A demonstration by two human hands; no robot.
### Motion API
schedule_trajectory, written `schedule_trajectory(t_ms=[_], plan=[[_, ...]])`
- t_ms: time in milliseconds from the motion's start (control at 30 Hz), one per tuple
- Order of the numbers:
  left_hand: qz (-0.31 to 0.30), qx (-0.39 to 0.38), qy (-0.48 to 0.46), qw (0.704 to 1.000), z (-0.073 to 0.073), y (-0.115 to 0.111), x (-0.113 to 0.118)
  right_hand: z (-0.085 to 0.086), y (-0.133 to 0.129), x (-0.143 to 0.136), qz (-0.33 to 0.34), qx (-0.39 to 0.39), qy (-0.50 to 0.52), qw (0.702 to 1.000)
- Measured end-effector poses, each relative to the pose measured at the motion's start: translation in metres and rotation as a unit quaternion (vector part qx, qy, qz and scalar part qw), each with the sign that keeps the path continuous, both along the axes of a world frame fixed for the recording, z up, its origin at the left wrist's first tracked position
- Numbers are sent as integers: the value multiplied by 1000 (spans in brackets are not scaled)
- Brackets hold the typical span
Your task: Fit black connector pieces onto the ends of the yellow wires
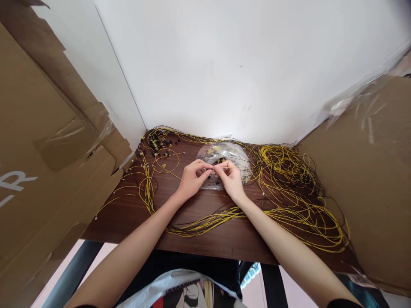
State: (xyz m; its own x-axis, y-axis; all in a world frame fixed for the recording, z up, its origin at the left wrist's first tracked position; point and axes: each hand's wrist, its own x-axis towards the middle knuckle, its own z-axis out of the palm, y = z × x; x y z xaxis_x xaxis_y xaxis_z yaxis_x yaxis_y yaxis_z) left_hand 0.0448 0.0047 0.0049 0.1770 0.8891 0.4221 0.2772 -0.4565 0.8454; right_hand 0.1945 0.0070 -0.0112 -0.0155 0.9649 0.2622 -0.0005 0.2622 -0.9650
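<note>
My left hand (193,179) and my right hand (231,179) meet fingertip to fingertip above the middle of the table, both closed in a pinch. Between the left fingertips a small dark piece shows, too tiny to name exactly. My right thumb and forefinger hold a thin yellow wire (228,167). Just behind and beneath the hands lies a clear plastic bag (240,155) with small black and yellow parts in it. A bundle of yellow and black wires (202,228) runs under my right forearm.
A tangled heap of yellow wires (282,164) covers the table's right side. Small black connector-like parts (156,143) and wire ends with white tips lie at left. A white wall (224,77) stands behind; cardboard (48,128) flanks the left, another cardboard sheet (372,179) the right.
</note>
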Motion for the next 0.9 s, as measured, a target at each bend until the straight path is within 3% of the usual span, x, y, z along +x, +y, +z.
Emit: schedule_trajectory(t_ms=[133, 300, 567, 900], plan=[[11, 3, 10, 1000, 0, 0, 0, 0, 1, -1, -5, -10, 65, 998], [24, 0, 14, 1000, -2, 1, -1, 2, 1, -1, -30, -25, 77, 996], [22, 1, 32, 999, -2, 1, -2, 3, -2, 0, 0, -1, -76, 997], [34, 11, 50, 998, -1, 3, -5, 2, 1, -1, 4, -32, 57, 998]])
